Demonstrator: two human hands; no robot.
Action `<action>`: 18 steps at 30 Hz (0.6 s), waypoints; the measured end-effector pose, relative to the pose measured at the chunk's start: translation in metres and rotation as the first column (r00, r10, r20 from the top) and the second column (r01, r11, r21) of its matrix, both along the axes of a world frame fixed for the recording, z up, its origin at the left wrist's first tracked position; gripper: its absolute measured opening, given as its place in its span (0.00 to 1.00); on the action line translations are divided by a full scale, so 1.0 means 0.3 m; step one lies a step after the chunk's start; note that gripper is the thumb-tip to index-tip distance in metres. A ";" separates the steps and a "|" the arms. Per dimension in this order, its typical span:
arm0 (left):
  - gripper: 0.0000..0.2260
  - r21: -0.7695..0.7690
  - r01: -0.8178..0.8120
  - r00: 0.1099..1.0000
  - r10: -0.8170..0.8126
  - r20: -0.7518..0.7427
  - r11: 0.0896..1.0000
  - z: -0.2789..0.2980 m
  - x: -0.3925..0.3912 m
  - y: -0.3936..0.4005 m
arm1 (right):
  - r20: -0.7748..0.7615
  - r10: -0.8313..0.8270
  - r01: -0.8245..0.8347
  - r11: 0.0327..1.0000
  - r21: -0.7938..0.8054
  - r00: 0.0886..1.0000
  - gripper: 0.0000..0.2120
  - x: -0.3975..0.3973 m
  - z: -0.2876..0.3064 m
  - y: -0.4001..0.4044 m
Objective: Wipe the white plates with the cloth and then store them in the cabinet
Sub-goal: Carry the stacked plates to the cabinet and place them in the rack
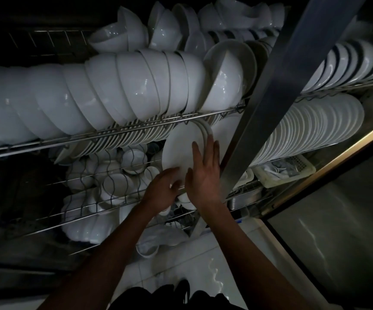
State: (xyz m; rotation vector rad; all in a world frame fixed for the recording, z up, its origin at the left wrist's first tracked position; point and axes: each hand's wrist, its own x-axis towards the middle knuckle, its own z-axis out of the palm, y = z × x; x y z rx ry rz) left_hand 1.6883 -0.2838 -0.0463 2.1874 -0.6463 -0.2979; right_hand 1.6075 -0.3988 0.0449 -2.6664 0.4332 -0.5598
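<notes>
A long row of white bowls lies nested on its side along the upper wire rack at the left. Below it, small bowls fill the lower wire shelf. In the middle, the left hand curls its fingers round the near edge of a few white plates standing on edge under the rack. The right hand presses straight, spread fingers flat against their face. A steel cabinet post rises just right, with a row of upright plates and a white plastic basket beyond.
</notes>
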 end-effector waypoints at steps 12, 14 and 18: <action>0.13 0.179 0.188 0.952 -0.224 0.206 0.966 0.109 -0.073 0.120 | -0.023 -0.036 0.036 0.999 -0.027 0.999 0.28 -0.177 -0.030 0.117; 0.11 0.199 0.234 0.922 -0.283 0.266 0.952 0.133 -0.097 0.151 | -0.057 -0.060 0.060 0.998 -0.015 0.997 0.27 -0.210 -0.023 0.147; 0.15 0.223 0.328 0.879 -0.383 0.285 0.918 0.171 -0.152 0.212 | -0.073 -0.107 0.108 0.994 0.005 0.992 0.22 -0.297 -0.003 0.212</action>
